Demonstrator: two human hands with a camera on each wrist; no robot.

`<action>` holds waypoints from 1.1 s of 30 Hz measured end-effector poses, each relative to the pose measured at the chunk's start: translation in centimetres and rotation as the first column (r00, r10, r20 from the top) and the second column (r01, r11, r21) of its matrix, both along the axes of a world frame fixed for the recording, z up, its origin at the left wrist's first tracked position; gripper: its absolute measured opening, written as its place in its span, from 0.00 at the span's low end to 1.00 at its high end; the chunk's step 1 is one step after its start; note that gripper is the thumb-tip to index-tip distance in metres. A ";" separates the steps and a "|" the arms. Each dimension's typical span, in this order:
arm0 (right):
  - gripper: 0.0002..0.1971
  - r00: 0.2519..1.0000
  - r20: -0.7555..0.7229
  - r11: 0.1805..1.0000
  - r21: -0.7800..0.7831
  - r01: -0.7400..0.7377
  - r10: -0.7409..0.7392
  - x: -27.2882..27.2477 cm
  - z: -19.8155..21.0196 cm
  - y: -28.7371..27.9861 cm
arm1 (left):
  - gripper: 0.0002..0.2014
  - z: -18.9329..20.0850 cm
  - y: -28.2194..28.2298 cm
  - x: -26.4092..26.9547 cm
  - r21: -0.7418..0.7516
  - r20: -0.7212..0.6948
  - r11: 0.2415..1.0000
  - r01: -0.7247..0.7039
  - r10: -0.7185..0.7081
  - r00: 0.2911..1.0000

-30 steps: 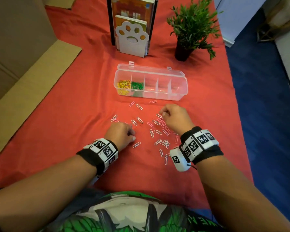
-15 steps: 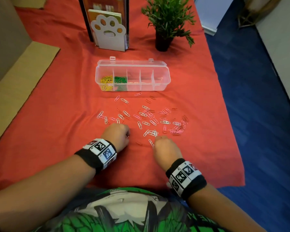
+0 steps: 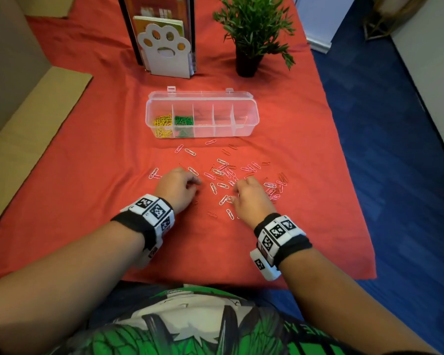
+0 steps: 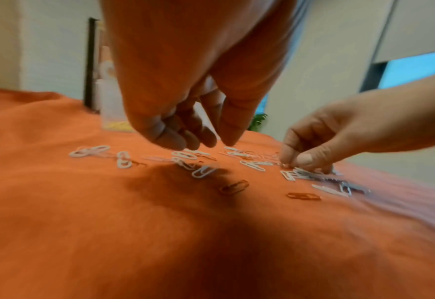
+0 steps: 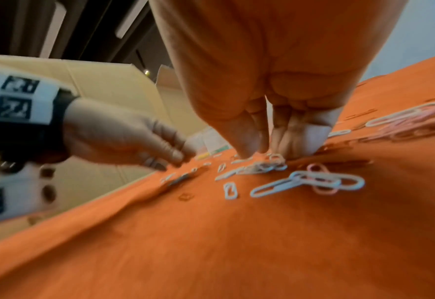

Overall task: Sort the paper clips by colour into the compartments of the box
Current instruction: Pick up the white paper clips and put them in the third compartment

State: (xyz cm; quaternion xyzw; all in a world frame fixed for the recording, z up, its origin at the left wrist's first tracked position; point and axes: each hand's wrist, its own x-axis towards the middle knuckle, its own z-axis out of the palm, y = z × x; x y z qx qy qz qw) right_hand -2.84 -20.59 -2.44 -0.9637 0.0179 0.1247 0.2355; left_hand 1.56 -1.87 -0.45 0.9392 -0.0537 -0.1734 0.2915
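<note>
A clear box (image 3: 201, 130) with several compartments stands open on the red cloth. Yellow clips (image 3: 162, 121) fill its leftmost compartment and green clips (image 3: 183, 120) the one beside it. Pink, white and red loose clips (image 3: 223, 172) lie scattered in front of the box. My left hand (image 3: 196, 181) hovers just over the clips at the left of the scatter, its fingers (image 4: 185, 139) curled with the thumb close. Nothing shows between them. My right hand (image 3: 235, 197) is down on the cloth, thumb and fingers pinching a white clip (image 5: 275, 159).
A paw-shaped white holder (image 3: 164, 52) with books and a potted plant (image 3: 249, 34) stand behind the box. Cardboard (image 3: 23, 129) lies along the left. The cloth's right edge drops to blue floor (image 3: 395, 175).
My right hand drew back from the far part of the pile towards me, then came forward again onto the near clips. My left hand has shifted slightly forward.
</note>
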 end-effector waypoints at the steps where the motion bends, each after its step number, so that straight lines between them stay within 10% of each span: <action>1: 0.11 1.000 0.007 0.999 -0.046 -0.025 0.026 -0.2 -0.1 0.4 | 0.11 0.0 -0.5 0.0 0.008 0.036 0.996 0.089 -0.089 0.995; 5: 0.13 0.990 0.032 0.973 -0.194 -0.127 0.136 -1.4 0.2 2.1 | 0.13 -0.7 -2.3 -0.2 0.104 0.080 0.917 0.386 -0.394 0.915; 10: 0.16 0.984 0.001 0.950 -0.262 -0.169 0.176 -1.7 0.5 2.6 | 0.08 -1.4 -2.2 -0.2 0.237 0.064 0.878 0.417 -0.442 0.895; 15: 0.14 0.971 -0.220 0.983 0.138 0.124 -0.091 0.0 0.4 0.8 | 0.08 -1.7 -2.0 -0.4 0.251 0.086 0.889 0.384 -0.416 0.906; 17: 0.13 0.895 -0.374 0.827 0.403 0.393 -0.244 0.3 0.8 0.1 | 0.11 -1.8 -1.9 -0.5 0.232 0.075 0.911 0.340 -0.365 0.928; 20: 0.15 0.756 -0.576 0.345 0.672 0.655 -0.311 0.3 1.9 -1.1 | 0.11 -1.9 -1.8 -0.4 0.227 0.057 0.930 0.289 -0.308 0.949; 23: 0.12 0.719 -0.617 0.188 0.702 0.687 -0.320 0.5 2.3 -2.5 | 0.07 -1.7 -1.6 -0.4 0.268 0.035 0.927 0.263 -0.282 0.959; 25: 0.10 0.736 -0.572 0.330 0.659 0.676 -0.362 0.9 2.1 -2.9 | 0.09 -1.6 -1.4 -0.4 0.291 0.019 0.920 0.261 -0.279 0.960; 29: 0.06 0.918 -0.322 0.920 0.234 0.314 -0.232 0.7 1.7 -2.0 | 0.10 -1.9 -1.1 0.0 0.307 0.013 0.909 0.284 -0.302 0.953; 33: 0.24 0.984 -0.175 0.965 -0.259 -0.025 -0.022 -1.3 1.2 0.4 | 0.11 -2.0 -1.3 0.2 0.313 0.002 0.907 0.282 -0.298 0.955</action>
